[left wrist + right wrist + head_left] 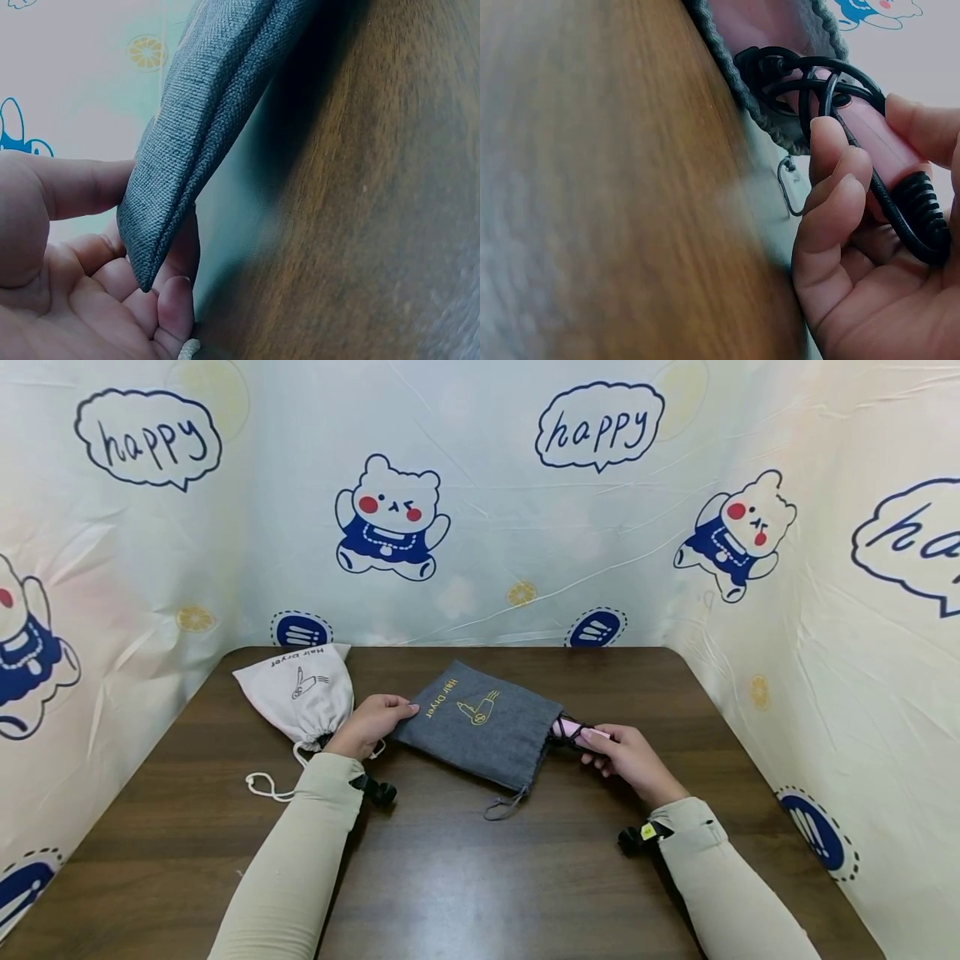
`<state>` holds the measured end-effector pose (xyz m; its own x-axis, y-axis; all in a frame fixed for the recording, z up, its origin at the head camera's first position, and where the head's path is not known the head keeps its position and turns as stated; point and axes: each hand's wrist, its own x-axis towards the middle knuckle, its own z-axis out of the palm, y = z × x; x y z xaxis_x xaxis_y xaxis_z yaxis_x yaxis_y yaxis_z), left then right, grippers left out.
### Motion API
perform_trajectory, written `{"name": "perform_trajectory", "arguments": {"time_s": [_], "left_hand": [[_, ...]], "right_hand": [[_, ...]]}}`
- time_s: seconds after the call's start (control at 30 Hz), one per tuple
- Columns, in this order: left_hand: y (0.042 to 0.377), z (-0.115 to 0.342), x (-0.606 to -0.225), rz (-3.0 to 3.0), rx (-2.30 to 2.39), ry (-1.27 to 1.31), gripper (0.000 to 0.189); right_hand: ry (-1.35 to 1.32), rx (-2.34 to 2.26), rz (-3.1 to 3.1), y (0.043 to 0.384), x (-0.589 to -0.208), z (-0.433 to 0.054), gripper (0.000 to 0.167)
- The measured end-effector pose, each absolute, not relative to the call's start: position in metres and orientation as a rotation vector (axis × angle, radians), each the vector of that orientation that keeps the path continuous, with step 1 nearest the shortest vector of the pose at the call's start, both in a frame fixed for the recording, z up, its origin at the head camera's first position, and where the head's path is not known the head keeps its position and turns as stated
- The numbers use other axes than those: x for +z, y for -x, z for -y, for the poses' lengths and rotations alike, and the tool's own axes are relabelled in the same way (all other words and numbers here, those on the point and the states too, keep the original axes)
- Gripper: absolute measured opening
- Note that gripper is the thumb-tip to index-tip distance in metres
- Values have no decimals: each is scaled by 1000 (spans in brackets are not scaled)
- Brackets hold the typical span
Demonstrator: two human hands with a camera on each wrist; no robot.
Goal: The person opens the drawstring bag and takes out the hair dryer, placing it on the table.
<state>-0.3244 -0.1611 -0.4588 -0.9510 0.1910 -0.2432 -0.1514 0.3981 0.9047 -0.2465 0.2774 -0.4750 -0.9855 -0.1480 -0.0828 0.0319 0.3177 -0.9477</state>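
Near the table's far edge, a person's left hand pinched a gray "Hair Dryer" drawstring bag; the right hand gripped a pink hair dryer, corded in black, partly inside its mouth. A white drawstring bag lay by the far left corner.

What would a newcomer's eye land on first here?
Probably the gray Hair Dryer bag on the table, its corner pinched by the left hand. A pink handle wound with black cord, held by the right hand, juts from the bag's right end. Cartoon bears decorate the backdrop.
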Motion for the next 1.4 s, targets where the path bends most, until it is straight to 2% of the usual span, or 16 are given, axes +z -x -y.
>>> {"name": "perform_trajectory", "arguments": {"time_s": [0.9,1.13,1.4], "left_hand": [[326,161,-459,-2352,1577,9,29],[325,162,-457,-2326,1584,34,38],[327,164,-459,-2325,1638,29,27]], "right_hand": [[41,-1833,-2349,248,-477,-287,46],[41,-1851,-2345,248,-476,-287,44],[33,-1859,-2338,248,-475,-289,43]]}}
